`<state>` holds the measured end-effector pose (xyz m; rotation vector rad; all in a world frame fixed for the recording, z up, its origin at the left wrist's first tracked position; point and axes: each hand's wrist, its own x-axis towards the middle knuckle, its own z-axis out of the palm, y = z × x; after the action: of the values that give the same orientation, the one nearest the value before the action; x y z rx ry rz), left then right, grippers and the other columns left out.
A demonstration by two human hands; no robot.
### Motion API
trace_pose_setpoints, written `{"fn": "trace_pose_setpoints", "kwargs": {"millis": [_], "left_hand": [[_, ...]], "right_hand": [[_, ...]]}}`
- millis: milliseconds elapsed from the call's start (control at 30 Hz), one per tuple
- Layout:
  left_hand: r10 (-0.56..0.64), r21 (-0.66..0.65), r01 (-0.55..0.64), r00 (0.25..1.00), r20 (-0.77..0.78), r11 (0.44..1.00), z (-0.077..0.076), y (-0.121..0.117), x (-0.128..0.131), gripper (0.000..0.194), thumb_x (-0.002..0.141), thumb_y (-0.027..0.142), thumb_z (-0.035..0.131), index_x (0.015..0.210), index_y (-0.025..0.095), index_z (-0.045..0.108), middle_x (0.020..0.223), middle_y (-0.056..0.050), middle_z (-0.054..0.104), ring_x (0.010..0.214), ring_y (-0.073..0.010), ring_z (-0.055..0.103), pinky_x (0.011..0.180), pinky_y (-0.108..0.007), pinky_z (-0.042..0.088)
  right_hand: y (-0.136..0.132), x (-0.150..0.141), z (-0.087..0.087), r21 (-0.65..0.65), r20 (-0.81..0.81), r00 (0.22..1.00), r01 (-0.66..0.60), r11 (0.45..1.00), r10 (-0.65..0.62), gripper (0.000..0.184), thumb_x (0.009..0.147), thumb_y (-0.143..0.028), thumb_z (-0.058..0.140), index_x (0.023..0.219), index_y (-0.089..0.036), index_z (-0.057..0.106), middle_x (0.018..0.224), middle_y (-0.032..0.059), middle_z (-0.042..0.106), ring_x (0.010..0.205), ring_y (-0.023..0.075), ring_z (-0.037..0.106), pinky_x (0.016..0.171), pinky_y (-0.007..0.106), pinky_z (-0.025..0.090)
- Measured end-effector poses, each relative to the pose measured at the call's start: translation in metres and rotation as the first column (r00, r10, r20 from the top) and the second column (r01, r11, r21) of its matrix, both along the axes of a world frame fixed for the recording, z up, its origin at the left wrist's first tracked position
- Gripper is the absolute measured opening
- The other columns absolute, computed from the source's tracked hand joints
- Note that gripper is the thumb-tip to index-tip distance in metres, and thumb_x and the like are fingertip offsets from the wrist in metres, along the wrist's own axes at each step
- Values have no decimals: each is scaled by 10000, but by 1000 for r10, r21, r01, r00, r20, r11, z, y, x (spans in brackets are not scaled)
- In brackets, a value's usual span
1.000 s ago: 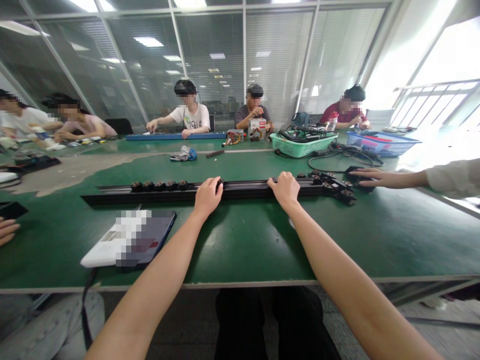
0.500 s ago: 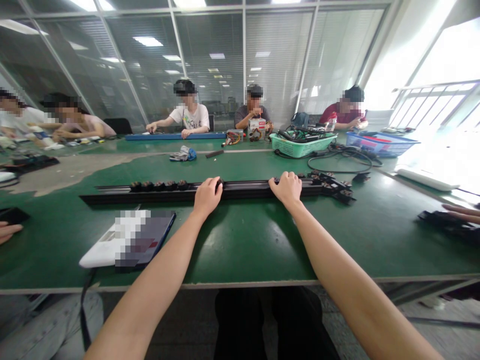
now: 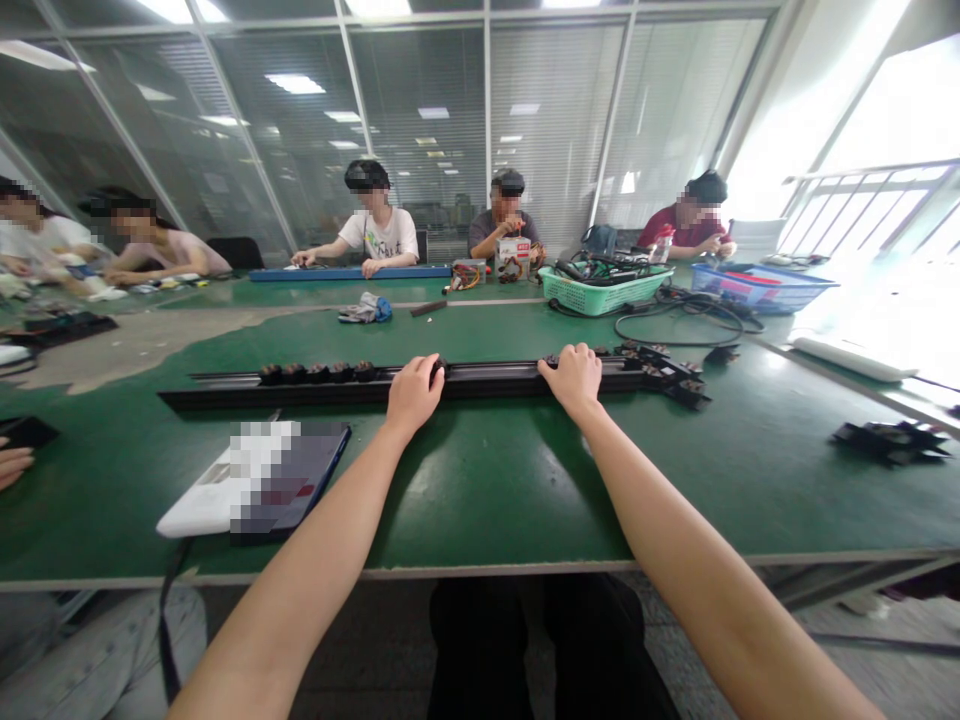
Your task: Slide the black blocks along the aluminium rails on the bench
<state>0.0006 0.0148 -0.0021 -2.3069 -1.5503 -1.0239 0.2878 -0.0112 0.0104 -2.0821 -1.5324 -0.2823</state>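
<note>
A long black rail (image 3: 495,388) lies across the green table in front of me, with several small black parts (image 3: 343,371) sitting in a row along its left half. My left hand (image 3: 414,394) is closed at the middle of the rail, and a small black part (image 3: 437,370) shows between its thumb and fingers. Further right along the rail, my right hand (image 3: 577,377) is closed over another small dark part (image 3: 552,361), mostly covered by the fingers. Beyond it, at the rail's right end, lies a cluster of loose black parts (image 3: 675,378).
A white device and a dark phone-like slab (image 3: 315,480) lie left of my forearm. More black parts (image 3: 892,440) rest at the right. Behind the rail are gloves (image 3: 366,308), a green basket (image 3: 600,296) and a blue basket (image 3: 795,292). A co-worker's hand (image 3: 13,463) is at the left edge.
Both my hands keep nearly the same place and grip on the rail. At the right edge, another person's hand has left the black parts there.
</note>
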Motion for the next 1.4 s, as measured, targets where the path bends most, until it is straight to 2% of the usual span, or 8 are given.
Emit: {"fn": "trace_pose_setpoints", "kwargs": {"millis": [533,667,867,1067,1400], "left_hand": [[6,4,-5,1000,-13,1000,0,0,0,409,1048,316,450,1363,163,660,1326,-146,703,1217,-294,668,1091,-429,518],[5,2,-5,1000,-13,1000,0,0,0,406,1049,318,451,1363,171,661,1326,-145,703,1220,-297,667,1089,-430,520],[2,-9,-2,1000,-8,1000,2,-1,0,405,1052,309,453,1366,155,659,1337,-147,700,1226,-300,667,1094,-427,513],[7,1,-7,1000,-19,1000,1,-1,0,405,1051,311,449,1364,165,661,1323,-141,706,1217,-296,669,1084,-420,518],[16,-4,-16,1000,-24,1000,1,-1,0,412,1054,317,447,1363,148,662,1332,-145,704,1215,-295,668,1082,-417,513]], "right_hand": [[1,5,-1,-17,-7,1000,27,1000,-27,403,976,-397,565,1152,-59,697,1228,248,646,1161,337,596,996,423,416],[-1,7,0,-23,12,1000,19,1000,-18,416,972,-415,578,1162,-64,699,1194,238,663,1121,329,614,968,414,427],[-6,11,7,-42,85,996,16,999,-12,497,989,-524,585,1114,-75,758,1202,237,672,1164,355,615,996,437,433],[-6,11,8,-66,54,998,40,997,-37,559,988,-555,575,1132,-50,768,1179,255,691,1141,365,643,975,443,452],[-8,10,11,-138,31,999,47,989,-43,553,980,-549,576,1123,-58,784,1183,256,708,1132,342,653,964,404,445]]}}
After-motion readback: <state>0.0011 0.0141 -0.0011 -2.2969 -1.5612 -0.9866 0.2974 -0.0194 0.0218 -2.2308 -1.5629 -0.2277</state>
